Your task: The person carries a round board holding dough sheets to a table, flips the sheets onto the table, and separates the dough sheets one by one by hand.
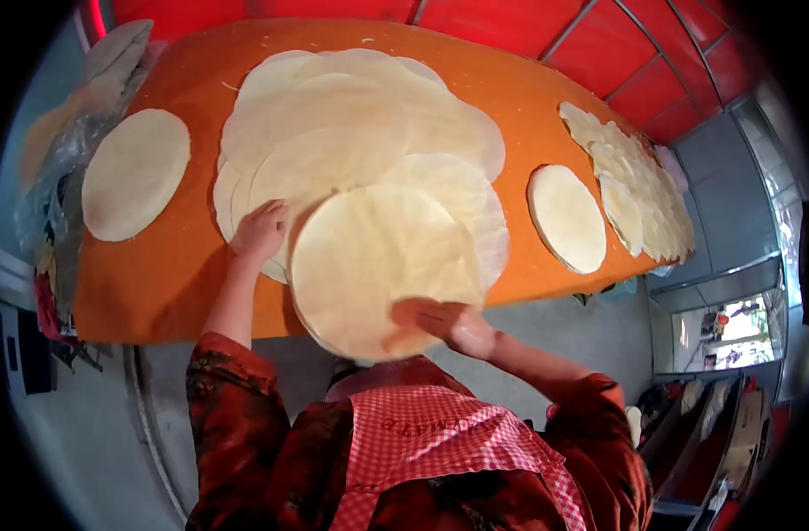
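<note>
A thick round stack of thin flatbreads (369,265) lies at the table's near edge, partly jutting over it. My right hand (462,327) rests on its lower right part, fingers stretched out flat and casting a shadow. Behind the stack, many thin round dough sheets (334,115) overlap in a wide spread. At the left edge of that spread is my left hand (261,230), slightly bent fingers touching the sheets just left of the stack. No sheet is visibly gripped in either hand.
The table has an orange cover (201,71). A round flatbread stack (137,174) lies on the left, another round stack (566,219) on the right. Farther right are overlapping smaller rounds (630,177). Clear plastic (46,190) hangs near the left end; red panels (511,26) stand behind.
</note>
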Demonstrator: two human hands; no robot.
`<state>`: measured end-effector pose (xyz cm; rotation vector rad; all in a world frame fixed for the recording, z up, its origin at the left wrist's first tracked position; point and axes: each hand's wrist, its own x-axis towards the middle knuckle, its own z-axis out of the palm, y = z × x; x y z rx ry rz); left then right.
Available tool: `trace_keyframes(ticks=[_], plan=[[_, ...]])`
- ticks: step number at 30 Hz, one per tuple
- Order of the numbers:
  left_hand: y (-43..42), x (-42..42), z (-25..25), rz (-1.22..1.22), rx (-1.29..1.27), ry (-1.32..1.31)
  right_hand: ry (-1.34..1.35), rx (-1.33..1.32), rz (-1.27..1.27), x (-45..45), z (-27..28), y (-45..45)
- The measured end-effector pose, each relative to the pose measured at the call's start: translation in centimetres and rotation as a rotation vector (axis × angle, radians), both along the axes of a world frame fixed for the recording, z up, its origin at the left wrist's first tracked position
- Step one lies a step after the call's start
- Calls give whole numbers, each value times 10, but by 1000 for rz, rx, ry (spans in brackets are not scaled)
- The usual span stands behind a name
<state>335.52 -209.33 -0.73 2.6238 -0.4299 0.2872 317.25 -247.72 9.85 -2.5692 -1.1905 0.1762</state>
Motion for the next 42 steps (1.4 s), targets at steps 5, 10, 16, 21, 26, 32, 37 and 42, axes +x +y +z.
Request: trace_keyframes(ticks=[5,10,16,21,26,32,37,42], plan=[[-6,-3,-1,34,63,32,336,88,-238,1,74,-42],[3,6,-34,-54,-139,9,113,-228,-575,128,198,-60],[1,-4,-45,115,-242,-212,-372,-83,-732,181,359,-8],[-12,-81,-27,636,-740,109,-487,110,-492,198,263,29],[-23,-90,-52,670,-1173,260,-231,513,-302,175,18,114],[-28,-92,-47,652,-1175,307,-452,366,-238,138,-102,141],[-31,-91,-45,664,-1189,336,-366,112,-265,132,-108,154],[-23,-81,-43,566,-1189,494,-338,181,-251,113,-89,166]])
